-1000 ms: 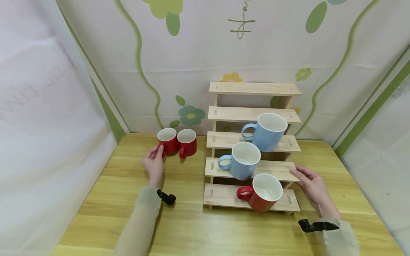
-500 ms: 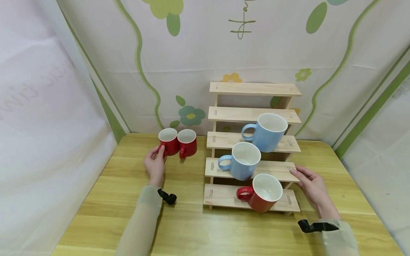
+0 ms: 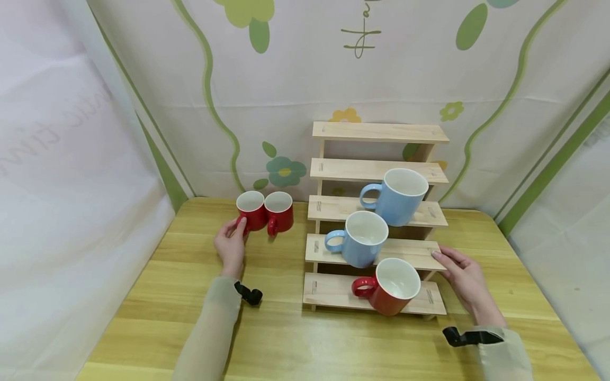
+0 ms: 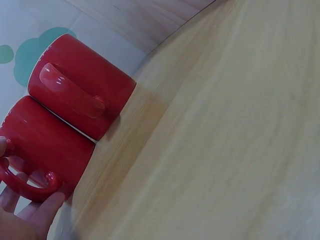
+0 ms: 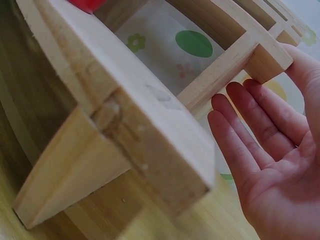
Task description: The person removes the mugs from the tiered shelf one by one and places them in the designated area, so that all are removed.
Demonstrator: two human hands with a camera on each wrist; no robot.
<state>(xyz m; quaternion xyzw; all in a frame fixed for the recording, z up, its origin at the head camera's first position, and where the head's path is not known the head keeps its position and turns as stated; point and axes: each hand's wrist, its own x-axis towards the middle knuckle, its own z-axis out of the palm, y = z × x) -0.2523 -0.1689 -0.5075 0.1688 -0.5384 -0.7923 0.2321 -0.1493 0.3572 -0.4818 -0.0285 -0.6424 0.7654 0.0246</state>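
Observation:
On the left of the head view, my left hand [image 3: 231, 246] holds a small red mug [image 3: 252, 211] by its handle, thumb in front. A second red mug [image 3: 280, 212] stands upright right beside it; the left wrist view shows both side by side on the wooden table, the held mug's handle [image 4: 31, 187] between my fingers. My right hand [image 3: 464, 278] grips the right end of the second-lowest step of a light wooden stepped shelf [image 3: 410, 254], thumb on top. In the right wrist view, its other fingers [image 5: 265, 122] reach under the board, nearly straight.
On the shelf, a larger red mug [image 3: 391, 291] sits on the lowest step. One light blue mug [image 3: 360, 243] stands on the second step and another blue mug [image 3: 400, 198] on the third. A printed white cloth [image 3: 267, 95] rises behind the table [image 3: 276, 328].
My left hand and the red mug it holds have shifted slightly right, closing the gap to the other small red mug. My right hand and the shelf look unmoved.

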